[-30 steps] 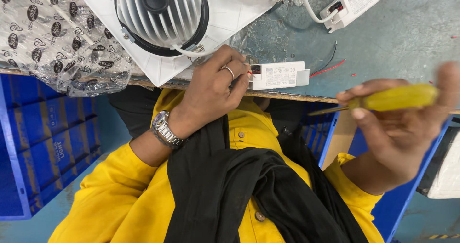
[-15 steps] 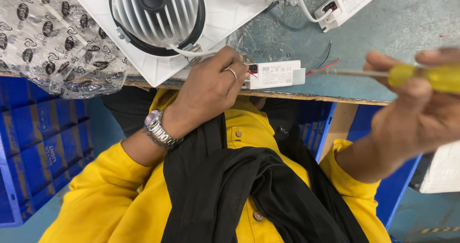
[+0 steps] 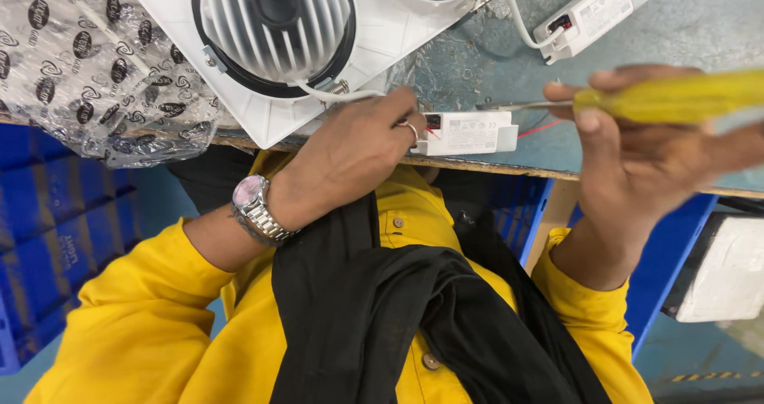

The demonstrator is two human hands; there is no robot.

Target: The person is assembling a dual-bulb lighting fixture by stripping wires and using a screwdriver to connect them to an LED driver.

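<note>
Head view: since a second ago I note the right hand (image 3: 637, 165) has lifted the yellow-handled screwdriver (image 3: 668, 97) from beside the chest to tabletop height, its shaft now level and pointing at the small white box (image 3: 468, 132); I judge work on that box is about to start. The right hand is closed around the screwdriver handle. The left hand (image 3: 358, 153) is curled, fingers pressing the box's left end, which lies at the near edge of the tabletop (image 3: 684, 30). The white lamp housing (image 3: 278, 38) sits just beyond.
</note>
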